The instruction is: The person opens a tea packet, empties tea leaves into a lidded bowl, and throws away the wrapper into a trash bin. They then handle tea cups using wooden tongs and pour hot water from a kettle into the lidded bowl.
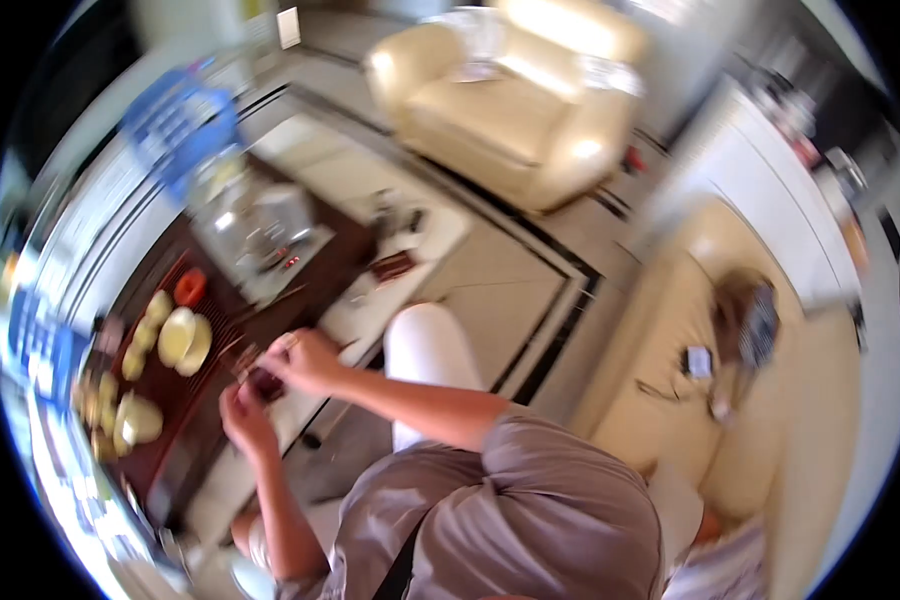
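Both hands meet in front of me, over the near edge of the dark wooden tea table [362, 235]. My left hand [247, 420] is closed around a small dark red thing [266, 386], whose kind is too blurred to tell. Just above it, my right hand [305, 362] pinches at the top of the same thing; its fingertips are smeared. Beyond the hands, a reddish-brown slatted tea tray [166, 392] holds a pale yellow bowl [184, 341], several small cups [142, 335], a red ring-shaped object [190, 287] and a pale teapot-like vessel [138, 419].
A clear plastic container [270, 222] stands farther along the table, beside a blue plastic chair or basket [182, 120]. A dark red item [393, 266] lies on the pale ledge. A cream armchair [500, 105] is ahead; a cream sofa [660, 350] with a bag [745, 320] is at right.
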The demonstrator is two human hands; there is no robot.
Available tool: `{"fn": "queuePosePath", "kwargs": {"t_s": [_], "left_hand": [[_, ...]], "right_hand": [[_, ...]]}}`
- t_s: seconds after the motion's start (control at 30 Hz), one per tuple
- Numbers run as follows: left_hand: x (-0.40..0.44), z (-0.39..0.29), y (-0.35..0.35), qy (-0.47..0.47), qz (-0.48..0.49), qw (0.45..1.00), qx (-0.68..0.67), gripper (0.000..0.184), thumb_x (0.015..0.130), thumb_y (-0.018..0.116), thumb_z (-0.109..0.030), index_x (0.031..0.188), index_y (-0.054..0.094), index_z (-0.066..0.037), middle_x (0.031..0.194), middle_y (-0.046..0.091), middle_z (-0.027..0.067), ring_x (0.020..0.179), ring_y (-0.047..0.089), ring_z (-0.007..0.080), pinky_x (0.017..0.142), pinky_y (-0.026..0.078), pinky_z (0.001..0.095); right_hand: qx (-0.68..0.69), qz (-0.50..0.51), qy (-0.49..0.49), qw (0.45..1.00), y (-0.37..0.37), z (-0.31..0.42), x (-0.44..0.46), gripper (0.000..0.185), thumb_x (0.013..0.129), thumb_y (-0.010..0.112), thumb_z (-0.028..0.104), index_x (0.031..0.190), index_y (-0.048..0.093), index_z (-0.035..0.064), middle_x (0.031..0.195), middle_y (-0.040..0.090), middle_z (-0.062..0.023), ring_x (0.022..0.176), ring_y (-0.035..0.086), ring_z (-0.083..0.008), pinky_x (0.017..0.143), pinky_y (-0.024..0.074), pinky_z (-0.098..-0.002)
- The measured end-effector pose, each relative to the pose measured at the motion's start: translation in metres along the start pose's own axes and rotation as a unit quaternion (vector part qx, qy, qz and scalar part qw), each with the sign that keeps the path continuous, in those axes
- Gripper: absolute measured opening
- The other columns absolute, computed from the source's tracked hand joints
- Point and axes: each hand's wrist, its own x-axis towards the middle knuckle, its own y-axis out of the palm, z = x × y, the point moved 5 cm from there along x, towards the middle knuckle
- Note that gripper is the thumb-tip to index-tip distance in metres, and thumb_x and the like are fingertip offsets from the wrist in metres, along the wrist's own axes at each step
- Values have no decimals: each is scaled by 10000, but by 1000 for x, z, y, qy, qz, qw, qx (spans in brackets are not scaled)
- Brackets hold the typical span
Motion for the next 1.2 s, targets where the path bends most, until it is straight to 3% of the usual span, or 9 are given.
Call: {"fn": "queuePosePath", "kwargs": {"t_s": [0.07, 0.1, 0.13, 0.33, 0.4, 0.53, 0.63, 0.77, 1.2], "left_hand": [[-8, -18, -8, 61, -27, 996, 57, 179, 1017, 573, -177, 974, 636, -15, 788, 602, 46, 690, 558, 137, 639, 488, 307], [-14, -35, -12, -98, 45, 993, -49, 241, 1030, 541, -233, 948, 621, -21, 738, 584, 55, 612, 520, 152, 549, 437, 322], [-22, -20, -6, -151, 42, 972, -174, 260, 1048, 521, -274, 989, 613, -38, 731, 579, 15, 582, 520, 102, 502, 417, 272], [-34, 8, -2, -83, -40, 991, -94, 225, 1012, 603, -218, 1102, 587, -13, 844, 659, 82, 619, 561, 118, 554, 479, 300], [-41, 8, 1, -248, 40, 935, -250, 226, 1028, 569, -195, 1130, 574, 6, 910, 701, 120, 729, 645, 165, 675, 532, 325], [-48, 8, -6, -188, -1, 970, -153, 238, 1030, 550, -198, 1121, 602, 16, 889, 708, 180, 784, 683, 232, 715, 536, 367], [-53, 8, -8, -123, -8, 988, -92, 262, 1021, 536, -225, 1158, 616, -18, 919, 687, 241, 851, 668, 422, 742, 526, 424], [-55, -1, -18, -107, -21, 990, -94, 262, 1034, 505, -220, 1163, 613, -19, 928, 684, 248, 864, 669, 419, 749, 524, 428], [-62, 0, -26, -112, -32, 989, -92, 274, 1041, 486, -208, 1202, 600, -17, 1004, 686, 240, 931, 657, 427, 805, 524, 431]], "right_hand": [[-12, 24, -33, 999, 4, -6, -3, 254, 917, 710, 254, 840, 742, 14, 689, 703, -86, 584, 626, -140, 576, 508, -336], [53, 27, -19, 998, 12, -18, -5, 212, 935, 706, 208, 870, 741, 9, 697, 690, -30, 604, 599, -86, 551, 493, -286], [135, 81, 79, 984, 11, -9, -12, 211, 961, 684, 206, 926, 730, 3, 753, 682, -3, 650, 604, -69, 552, 502, -255], [205, 109, 97, 968, 42, -27, -24, 147, 974, 669, 140, 995, 691, -4, 868, 689, -19, 762, 611, -62, 691, 514, -226], [223, 123, 105, 961, 50, -28, -29, 104, 962, 680, 105, 990, 678, 5, 858, 677, -7, 763, 597, -54, 711, 492, -215], [200, 191, 63, 959, 48, -20, -35, 66, 942, 690, 65, 990, 663, 28, 852, 658, 9, 765, 591, -50, 675, 507, -221], [161, 238, 83, 954, 48, -19, -39, 128, 949, 676, 68, 1059, 667, 5, 904, 691, -30, 785, 636, -81, 695, 538, -245], [208, 248, 145, 935, 45, -16, -41, 209, 969, 643, 81, 1168, 667, 23, 973, 694, -35, 849, 655, -93, 681, 597, -273], [231, 264, 160, 923, 53, -20, -45, 204, 902, 719, 48, 1087, 651, -4, 909, 677, -35, 800, 638, -97, 687, 592, -286]]}}
